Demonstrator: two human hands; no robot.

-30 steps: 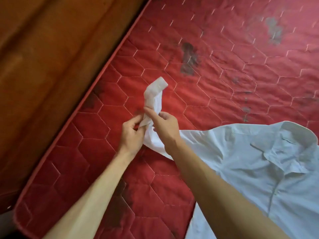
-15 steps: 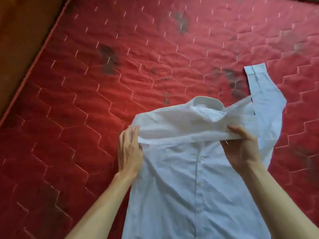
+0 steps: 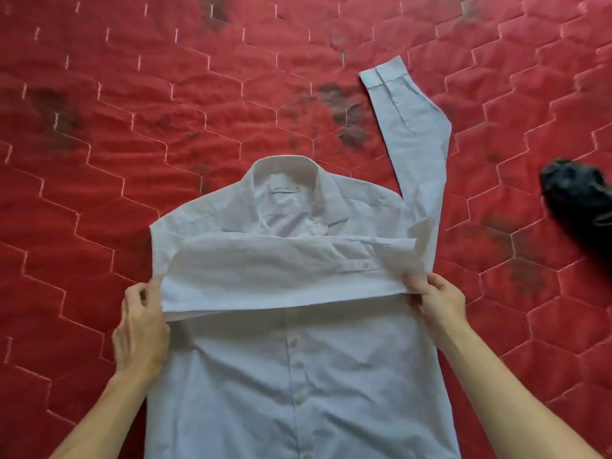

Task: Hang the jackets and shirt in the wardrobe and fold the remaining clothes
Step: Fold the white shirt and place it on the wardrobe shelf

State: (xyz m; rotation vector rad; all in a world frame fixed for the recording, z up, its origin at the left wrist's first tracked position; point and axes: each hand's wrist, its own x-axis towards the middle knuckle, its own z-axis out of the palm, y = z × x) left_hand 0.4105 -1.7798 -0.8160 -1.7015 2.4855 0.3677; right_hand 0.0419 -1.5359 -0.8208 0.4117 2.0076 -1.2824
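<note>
My left hand (image 3: 142,327) pinches the left end of the sleeve (image 3: 265,276) folded across the shirt (image 3: 331,376), which lies flat on the red mattress (image 3: 99,160); my right hand (image 3: 440,303) pinches its cuff end. Thin, limp cloth, I judge: best held at seams and edges.
</note>
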